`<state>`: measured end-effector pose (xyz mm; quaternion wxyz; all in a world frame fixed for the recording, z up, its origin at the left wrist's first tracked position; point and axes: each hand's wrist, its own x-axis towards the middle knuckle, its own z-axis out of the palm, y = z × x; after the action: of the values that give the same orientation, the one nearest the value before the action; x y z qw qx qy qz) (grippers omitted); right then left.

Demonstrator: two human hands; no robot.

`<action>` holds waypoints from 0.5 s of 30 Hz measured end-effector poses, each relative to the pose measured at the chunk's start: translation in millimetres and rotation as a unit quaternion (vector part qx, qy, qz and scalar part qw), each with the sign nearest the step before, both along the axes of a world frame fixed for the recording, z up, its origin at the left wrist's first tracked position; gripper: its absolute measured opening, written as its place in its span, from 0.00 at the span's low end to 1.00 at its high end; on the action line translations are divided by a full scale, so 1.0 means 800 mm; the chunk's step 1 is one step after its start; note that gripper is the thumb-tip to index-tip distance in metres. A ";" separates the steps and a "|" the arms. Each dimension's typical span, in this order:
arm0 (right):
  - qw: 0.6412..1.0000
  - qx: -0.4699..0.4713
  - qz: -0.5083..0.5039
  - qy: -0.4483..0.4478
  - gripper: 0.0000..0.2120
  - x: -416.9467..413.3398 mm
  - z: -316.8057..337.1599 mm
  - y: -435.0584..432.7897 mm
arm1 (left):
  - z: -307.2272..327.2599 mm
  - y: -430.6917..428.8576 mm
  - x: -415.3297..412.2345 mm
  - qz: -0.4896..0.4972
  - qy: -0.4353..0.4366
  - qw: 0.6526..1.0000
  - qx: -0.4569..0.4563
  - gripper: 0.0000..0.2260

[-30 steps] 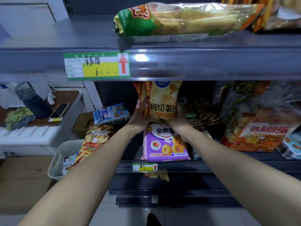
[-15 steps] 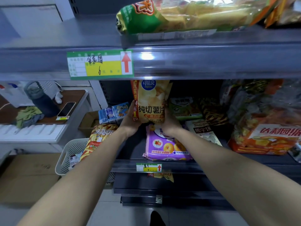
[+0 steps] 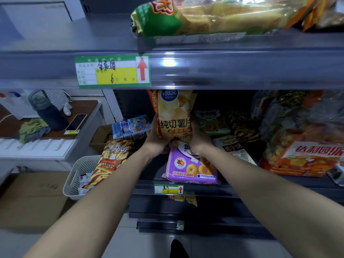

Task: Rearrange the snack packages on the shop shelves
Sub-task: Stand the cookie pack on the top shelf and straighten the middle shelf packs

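Observation:
A yellow potato chip bag [image 3: 175, 112] stands upright in the middle shelf [image 3: 204, 189], its top just under the shelf above. My left hand [image 3: 155, 140] grips its lower left edge and my right hand [image 3: 198, 138] grips its lower right edge. Below the bag lies a purple ring-snack pack [image 3: 189, 168], flat near the shelf front. To the left, a blue biscuit box [image 3: 130, 127] sits behind a leaning yellow-red finger biscuit bag [image 3: 111, 161].
A green snack pack [image 3: 210, 121] and a pale biscuit bag [image 3: 234, 149] lie right of my hands, with large orange bags [image 3: 305, 146] beyond. A long green-yellow bag [image 3: 214, 13] rests on the top shelf. A white basket [image 3: 78, 175], cartons and a side table stand left.
Both hands have carried the chip bag a little to the left and held it upright. The green pack and the pale biscuit bag behind it have come into view.

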<state>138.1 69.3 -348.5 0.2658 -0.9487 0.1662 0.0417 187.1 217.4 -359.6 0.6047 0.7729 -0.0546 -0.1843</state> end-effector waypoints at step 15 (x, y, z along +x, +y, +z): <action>0.990 0.134 0.010 -0.043 0.32 -0.003 0.003 -0.017 | 0.006 -0.009 0.004 -0.022 -0.106 0.988 0.109 0.45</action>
<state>136.1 56.1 -346.2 0.3972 -0.9069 0.1384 0.0258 190.5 210.6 -354.8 0.5034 0.8481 -0.1146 -0.1192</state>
